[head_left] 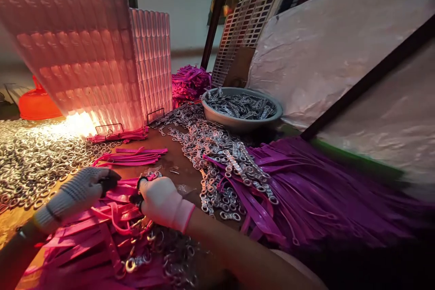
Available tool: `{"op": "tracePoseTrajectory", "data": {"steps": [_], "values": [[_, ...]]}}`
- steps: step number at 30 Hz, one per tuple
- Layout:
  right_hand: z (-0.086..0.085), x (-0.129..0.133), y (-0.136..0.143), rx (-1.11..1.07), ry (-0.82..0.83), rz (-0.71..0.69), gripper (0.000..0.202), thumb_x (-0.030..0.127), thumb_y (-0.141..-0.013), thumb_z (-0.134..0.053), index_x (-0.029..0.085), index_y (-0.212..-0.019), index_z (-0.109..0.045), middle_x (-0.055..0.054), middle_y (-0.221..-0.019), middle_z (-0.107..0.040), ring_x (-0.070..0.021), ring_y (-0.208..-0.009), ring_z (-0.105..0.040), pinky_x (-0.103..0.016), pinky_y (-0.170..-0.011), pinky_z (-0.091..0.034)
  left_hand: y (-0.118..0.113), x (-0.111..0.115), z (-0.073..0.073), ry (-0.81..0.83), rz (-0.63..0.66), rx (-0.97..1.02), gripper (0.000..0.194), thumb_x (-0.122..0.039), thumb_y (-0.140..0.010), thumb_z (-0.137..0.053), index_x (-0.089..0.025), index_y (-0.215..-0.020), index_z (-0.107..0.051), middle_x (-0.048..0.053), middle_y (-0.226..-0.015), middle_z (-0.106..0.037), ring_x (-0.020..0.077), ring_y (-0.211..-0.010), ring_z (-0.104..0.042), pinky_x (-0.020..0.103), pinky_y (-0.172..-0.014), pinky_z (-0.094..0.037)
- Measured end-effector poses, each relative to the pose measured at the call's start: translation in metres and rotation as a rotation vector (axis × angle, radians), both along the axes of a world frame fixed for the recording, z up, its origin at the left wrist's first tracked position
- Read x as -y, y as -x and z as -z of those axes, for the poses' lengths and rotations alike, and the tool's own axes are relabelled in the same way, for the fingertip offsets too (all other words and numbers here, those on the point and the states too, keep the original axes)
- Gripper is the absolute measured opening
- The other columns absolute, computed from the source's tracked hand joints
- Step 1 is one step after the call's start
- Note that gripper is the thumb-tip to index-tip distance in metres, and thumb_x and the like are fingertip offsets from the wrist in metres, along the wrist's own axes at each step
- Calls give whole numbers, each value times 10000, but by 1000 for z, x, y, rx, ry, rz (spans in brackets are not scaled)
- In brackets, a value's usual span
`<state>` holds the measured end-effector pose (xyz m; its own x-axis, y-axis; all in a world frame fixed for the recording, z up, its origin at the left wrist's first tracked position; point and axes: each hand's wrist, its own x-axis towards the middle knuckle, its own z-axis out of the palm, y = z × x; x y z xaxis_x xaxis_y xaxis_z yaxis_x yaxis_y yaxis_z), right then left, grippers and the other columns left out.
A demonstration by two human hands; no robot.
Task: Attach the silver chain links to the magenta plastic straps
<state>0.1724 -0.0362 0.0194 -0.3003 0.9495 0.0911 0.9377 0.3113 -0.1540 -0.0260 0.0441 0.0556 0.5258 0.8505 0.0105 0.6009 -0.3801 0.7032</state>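
My left hand (79, 192), in a light knitted glove with dark fingertips, is closed in a pinch at the end of a pink strap (126, 182). My right hand (163, 203), in a white glove with dark fingertip covers, is curled closed at the strap's other side, close to small metal hardware. Its grip point is partly hidden by the fingers. Below both hands lies a heap of pink straps (84, 253), some fitted with metal rings and clasps (136, 263). Just beyond the hands, a small bundle of pink straps (136, 157) rests on the brown table.
Loose metal rings (30, 163) cover the left side. Metal clasps (217, 145) spread across the middle right, beside a basin (238, 122) of metal pieces. Long purple straps (306, 186) lie at right. Translucent ribbed panels (84, 54) stand behind, near an orange lamp (39, 103).
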Motion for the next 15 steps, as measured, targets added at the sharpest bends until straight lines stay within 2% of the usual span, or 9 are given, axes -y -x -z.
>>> {"op": "tracePoseTrajectory", "data": {"steps": [2, 4, 6, 7, 10, 12, 15], "values": [[-2, -1, -5, -8, -11, -54, 270, 391, -845, -526, 157, -924, -633, -93, -786, -708, -245, -714, -673, -323, -598, -437, 6, -10, 5, 115, -130, 137, 234, -218, -727, -700, -179, -948, -768, 50, -725, -703, 108, -512, -515, 168, -442, -385], [-4, -7, -20, 3, -26, -62, 285, 424, -844, -534, 176, -898, -662, -100, -879, -709, -241, -802, -661, -327, -668, -445, 2, -17, 16, 336, -185, 375, 293, -184, -768, -642, -161, -1048, -726, 42, -689, -668, 69, -415, -423, 150, -365, -327], [-1, -20, -47, 17, -15, 45, 277, 401, -861, -523, 200, -973, -677, -90, -995, -705, -217, -915, -642, -305, -744, -439, -15, -23, 26, 641, -192, 638, 295, -131, -828, -534, -139, -1086, -677, 10, -617, -592, 39, -349, -319, 128, -312, -263], [1, -28, -63, 29, 17, 151, 264, 364, -873, -514, 223, -1029, -673, -67, -1040, -704, -188, -958, -634, -278, -784, -430, -26, -26, 29, 794, -197, 758, 281, -103, -853, -481, -123, -1070, -659, -5, -593, -549, 29, -334, -285, 117, -297, -241], [17, -54, -111, 116, 39, 365, 288, 207, -872, -475, 150, -1074, -672, -132, -1076, -698, -218, -1010, -627, -307, -834, -421, -64, -34, 34, 1158, -180, 1029, 228, -87, -923, -388, -93, -975, -610, -25, -595, -474, 12, -328, -271, 90, -279, -209], [30, -71, -134, 168, 38, 434, 288, 170, -863, -478, 123, -1068, -675, -158, -1089, -689, -244, -1035, -621, -333, -846, -425, -84, -42, 40, 1290, -160, 1137, 200, -152, -960, -390, -96, -944, -581, -31, -600, -447, 16, -342, -313, 82, -281, -224], [48, -99, -151, 222, 35, 461, 256, 176, -860, -523, 119, -1054, -680, -157, -1092, -682, -257, -1042, -620, -350, -853, -444, -99, -52, 59, 1393, -212, 1164, 154, -190, -953, -427, -110, -957, -559, -24, -625, -457, 35, -374, -378, 89, -286, -261]]}}
